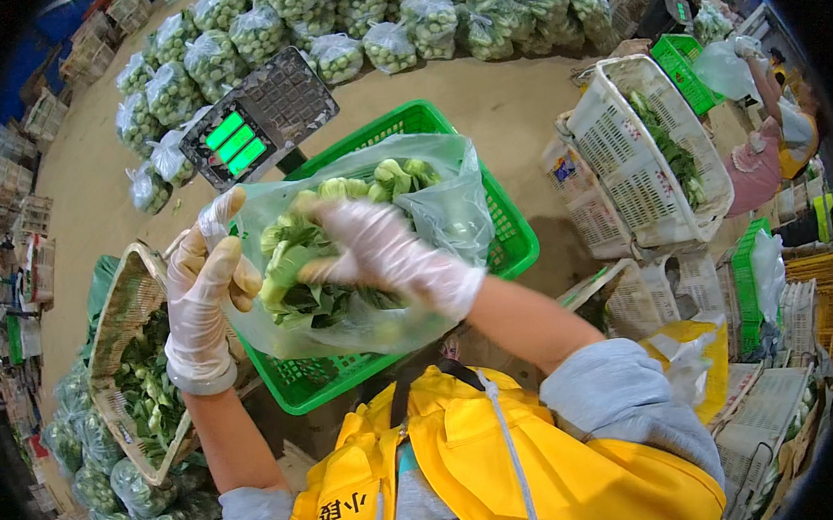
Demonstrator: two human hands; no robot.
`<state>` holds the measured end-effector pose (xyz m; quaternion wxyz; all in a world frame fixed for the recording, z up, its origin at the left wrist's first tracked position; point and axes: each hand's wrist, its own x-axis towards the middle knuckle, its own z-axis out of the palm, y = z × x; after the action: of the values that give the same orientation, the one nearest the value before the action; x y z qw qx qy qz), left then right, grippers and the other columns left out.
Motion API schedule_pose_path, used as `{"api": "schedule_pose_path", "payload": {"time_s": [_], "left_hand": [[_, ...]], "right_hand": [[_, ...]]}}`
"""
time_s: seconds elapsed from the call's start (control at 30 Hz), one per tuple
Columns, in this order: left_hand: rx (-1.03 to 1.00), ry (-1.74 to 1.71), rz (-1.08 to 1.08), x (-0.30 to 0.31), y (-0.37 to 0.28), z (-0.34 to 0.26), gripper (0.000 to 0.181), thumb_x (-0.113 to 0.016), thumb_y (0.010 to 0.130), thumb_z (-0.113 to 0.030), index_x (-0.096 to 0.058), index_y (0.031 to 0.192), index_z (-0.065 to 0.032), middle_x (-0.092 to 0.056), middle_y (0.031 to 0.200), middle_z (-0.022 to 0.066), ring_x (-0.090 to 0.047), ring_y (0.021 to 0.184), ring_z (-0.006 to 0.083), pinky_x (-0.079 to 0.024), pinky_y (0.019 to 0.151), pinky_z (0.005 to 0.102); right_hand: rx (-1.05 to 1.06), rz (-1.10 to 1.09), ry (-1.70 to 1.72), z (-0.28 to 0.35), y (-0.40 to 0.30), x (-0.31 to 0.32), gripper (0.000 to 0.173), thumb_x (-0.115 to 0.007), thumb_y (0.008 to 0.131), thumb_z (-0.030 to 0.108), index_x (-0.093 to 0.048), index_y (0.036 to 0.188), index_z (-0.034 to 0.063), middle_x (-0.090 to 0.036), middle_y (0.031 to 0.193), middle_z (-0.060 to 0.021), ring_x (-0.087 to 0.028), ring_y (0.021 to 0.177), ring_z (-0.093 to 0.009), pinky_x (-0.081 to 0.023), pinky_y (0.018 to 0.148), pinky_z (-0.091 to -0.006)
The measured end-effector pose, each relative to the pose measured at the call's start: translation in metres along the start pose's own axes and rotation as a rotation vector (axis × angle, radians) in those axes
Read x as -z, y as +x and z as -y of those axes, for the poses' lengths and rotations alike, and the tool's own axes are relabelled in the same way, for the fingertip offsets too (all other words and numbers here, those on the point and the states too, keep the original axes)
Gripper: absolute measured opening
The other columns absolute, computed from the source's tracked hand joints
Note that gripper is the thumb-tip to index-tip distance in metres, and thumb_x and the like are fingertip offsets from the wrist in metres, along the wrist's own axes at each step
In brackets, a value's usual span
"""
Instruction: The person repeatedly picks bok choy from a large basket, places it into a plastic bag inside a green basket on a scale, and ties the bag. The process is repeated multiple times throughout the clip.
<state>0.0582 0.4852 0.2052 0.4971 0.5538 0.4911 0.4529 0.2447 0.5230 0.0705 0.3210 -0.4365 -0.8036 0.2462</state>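
Observation:
A clear plastic bag (450, 218) lies spread in a green plastic basket (517, 242), which is set below a scale's display head (258, 119). Heads of bok choy (294, 268) fill part of the bag, pale stem ends and dark leaves showing. My left hand (202, 297), in a thin translucent glove, has its fingers curled on the bag's left edge. Also gloved, my right hand (386, 244) is over the bok choy with thumb and fingers apart. Motion blurs it, so whether it grips any head cannot be told.
Tied bags of greens (235, 44) are piled beyond the basket. To the left stands a crate of leafy greens (146, 380), bagged greens (112, 470) below it. On the right, a white crate (660, 163) holds more greens; a person (777, 133) with a plastic bag is behind it.

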Motion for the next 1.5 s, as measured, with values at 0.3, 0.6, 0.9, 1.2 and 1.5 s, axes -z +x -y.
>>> {"api": "schedule_pose_path", "payload": {"time_s": [0.3,0.6,0.9,1.2,1.5], "left_hand": [[0.045,0.053,0.008,0.015,-0.017,0.007,0.045,-0.066,0.087,-0.028,-0.058,0.124,-0.0035,-0.06,0.064,-0.0019,-0.05,0.053,0.0031,-0.041,0.05,0.0183],[0.065,-0.106,-0.168,0.044,-0.01,0.02,0.027,-0.06,0.091,-0.019,-0.064,0.115,-0.0067,-0.049,0.062,-0.0058,-0.045,0.05,0.004,-0.035,0.045,0.0203],[0.184,-0.136,0.033,0.039,-0.015,0.015,0.042,-0.061,0.093,-0.025,-0.051,0.129,-0.0062,-0.061,0.075,-0.0003,-0.054,0.056,0.0046,-0.048,0.051,0.0199],[0.184,-0.141,-0.033,0.078,-0.017,0.046,0.033,-0.065,0.089,-0.021,-0.058,0.118,-0.0077,-0.062,0.07,-0.0008,-0.055,0.053,0.0057,-0.047,0.047,0.0211],[-0.224,-0.072,-0.098,0.111,-0.061,0.088,0.054,-0.069,0.082,-0.014,-0.049,0.131,-0.0012,-0.058,0.121,0.0095,-0.054,0.111,0.0182,-0.042,0.098,0.0317]], "right_hand": [[-0.5,-0.223,-0.285,-0.063,-0.082,0.133,0.016,-0.053,0.083,0.013,-0.066,0.079,0.0047,-0.067,0.076,-0.0154,-0.067,0.078,-0.028,-0.053,0.071,-0.0336],[-0.6,-0.704,1.221,-0.04,-0.059,0.206,0.004,-0.056,0.085,0.009,-0.055,0.083,0.012,-0.061,0.089,-0.0058,-0.059,0.073,-0.019,-0.052,0.068,-0.0335],[-0.572,-0.304,0.73,-0.039,-0.069,0.165,0.06,-0.076,0.078,0.034,-0.051,0.126,0.009,-0.054,0.127,-0.0111,-0.053,0.113,-0.02,-0.046,0.091,-0.0438],[-0.644,-0.409,1.362,-0.127,-0.125,0.125,0.03,-0.052,0.078,-0.005,-0.058,0.106,0.0056,-0.06,0.094,-0.0053,-0.062,0.085,-0.02,-0.052,0.075,-0.0309],[-0.446,-1.111,0.781,-0.058,-0.168,0.121,0.031,-0.052,0.088,0.005,-0.05,0.119,0.009,-0.056,0.11,-0.0045,-0.052,0.083,-0.012,-0.049,0.07,-0.0313]]}}
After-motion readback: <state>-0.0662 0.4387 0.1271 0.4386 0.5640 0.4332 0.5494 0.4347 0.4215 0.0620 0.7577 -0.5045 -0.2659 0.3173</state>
